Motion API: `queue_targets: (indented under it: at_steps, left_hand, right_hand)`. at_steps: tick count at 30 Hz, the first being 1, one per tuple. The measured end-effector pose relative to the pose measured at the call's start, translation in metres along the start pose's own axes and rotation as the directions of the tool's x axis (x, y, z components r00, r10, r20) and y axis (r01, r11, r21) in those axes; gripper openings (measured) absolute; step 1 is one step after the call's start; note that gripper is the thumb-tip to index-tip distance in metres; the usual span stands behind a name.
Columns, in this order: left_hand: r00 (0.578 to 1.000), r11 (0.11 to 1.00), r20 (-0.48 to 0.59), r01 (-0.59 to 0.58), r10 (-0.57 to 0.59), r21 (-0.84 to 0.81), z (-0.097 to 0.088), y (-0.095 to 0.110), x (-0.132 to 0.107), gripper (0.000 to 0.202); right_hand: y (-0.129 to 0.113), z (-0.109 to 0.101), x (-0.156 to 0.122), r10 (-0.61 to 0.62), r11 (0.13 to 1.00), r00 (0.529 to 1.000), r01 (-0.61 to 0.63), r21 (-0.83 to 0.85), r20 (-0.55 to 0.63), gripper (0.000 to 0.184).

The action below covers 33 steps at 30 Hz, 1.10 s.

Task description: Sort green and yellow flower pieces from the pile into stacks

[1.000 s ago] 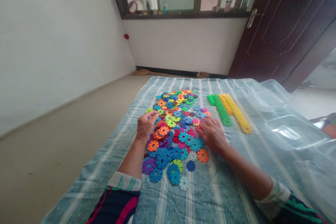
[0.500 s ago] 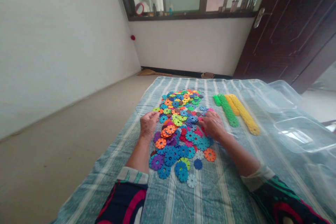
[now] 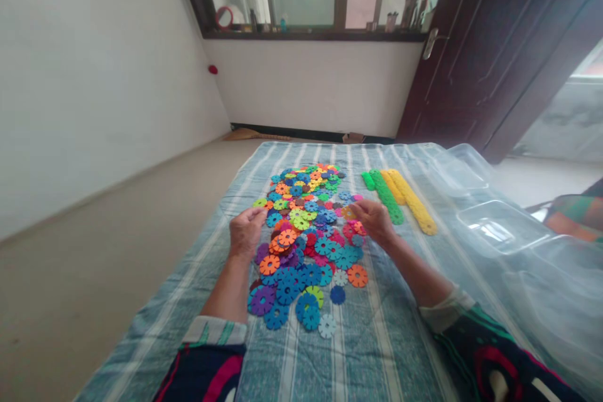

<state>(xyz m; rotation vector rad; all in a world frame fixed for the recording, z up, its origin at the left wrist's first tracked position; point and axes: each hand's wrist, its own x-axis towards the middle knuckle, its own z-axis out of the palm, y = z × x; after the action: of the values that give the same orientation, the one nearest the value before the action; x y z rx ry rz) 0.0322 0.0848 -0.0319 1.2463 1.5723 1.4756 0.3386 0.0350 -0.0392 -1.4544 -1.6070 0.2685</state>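
Observation:
A large pile of flat plastic snowflake discs [image 3: 301, 232] in many colours lies on a blue-striped cloth [image 3: 372, 352]. My left hand [image 3: 247, 232] rests at the pile's left side, fingers curled over the discs, and anything inside it is hidden. My right hand [image 3: 375, 221] is at the pile's right side, its fingertips at orange and red discs. To its right lie a green strip of linked discs [image 3: 386, 196] and a yellow strip of linked discs [image 3: 414, 203], both apart from my hands.
Clear plastic containers [image 3: 504, 226] sit on the cloth's right side. A dark wooden door [image 3: 471, 56] stands open at the back right, beyond the cloth's far edge. A window ledge [image 3: 311, 35] holds small items. A striped fabric [image 3: 577, 220] shows at the right edge.
The view has swung, shifting the pile left in the picture. Both hands stay at the pile's sides, and my right hand's fingers now sit a little more raised and pinched.

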Motion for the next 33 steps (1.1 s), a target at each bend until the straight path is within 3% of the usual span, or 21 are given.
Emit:
queue_targets:
  at_steps: [4, 8, 12, 16, 20, 23, 28, 31, 33]
  left_hand:
    - [1.0, 1.0, -0.004, 0.0, 0.0, 0.0, 0.0, -0.003, 0.006, 0.036]
    - [1.0, 1.0, -0.003, -0.002, 0.002, -0.004, 0.001, -0.006, 0.012, 0.031]
    - [1.0, 1.0, -0.014, 0.011, -0.011, 0.012, 0.002, -0.004, 0.013, 0.025]
    - [1.0, 0.999, -0.004, 0.009, -0.008, 0.042, 0.004, 0.0, 0.01, 0.023]
    - [1.0, 0.997, -0.003, -0.015, 0.015, 0.078, 0.003, 0.0, 0.009, 0.021]
    - [1.0, 0.996, -0.003, -0.024, 0.024, 0.084, 0.001, -0.001, 0.01, 0.021]
    - [1.0, 0.997, 0.001, -0.022, 0.022, 0.072, 0.001, -0.001, 0.009, 0.023]
    - [1.0, 0.996, -0.002, -0.023, 0.023, 0.091, 0.001, 0.0, 0.008, 0.025]
    - [1.0, 0.995, -0.003, -0.023, 0.023, 0.099, 0.001, 0.001, 0.008, 0.027]
  right_hand:
    - [0.007, -0.03, 0.0, 0.018, 0.995, 0.999, -0.014, -0.098, 0.04, 0.036]
    - [0.021, -0.08, 0.002, 0.053, 0.957, 0.994, -0.023, -0.289, 0.097, 0.033]
    - [0.036, -0.134, 0.003, 0.143, 0.84, 0.965, -0.001, -0.542, 0.219, 0.032]
    - [0.054, -0.167, 0.0, 0.144, 0.731, 0.92, 0.149, -0.666, 0.364, 0.03]
    - [0.067, -0.175, -0.005, 0.148, 0.716, 0.854, 0.256, -0.649, 0.5, 0.029]
    - [0.071, -0.174, -0.008, 0.168, 0.701, 0.84, 0.266, -0.662, 0.515, 0.031]
    - [0.071, -0.173, -0.008, 0.178, 0.647, 0.881, 0.23, -0.727, 0.438, 0.029]
    - [0.071, -0.172, -0.009, 0.167, 0.668, 0.928, 0.143, -0.731, 0.334, 0.021]
    - [0.069, -0.17, -0.012, 0.184, 0.676, 0.932, 0.112, -0.729, 0.313, 0.018]
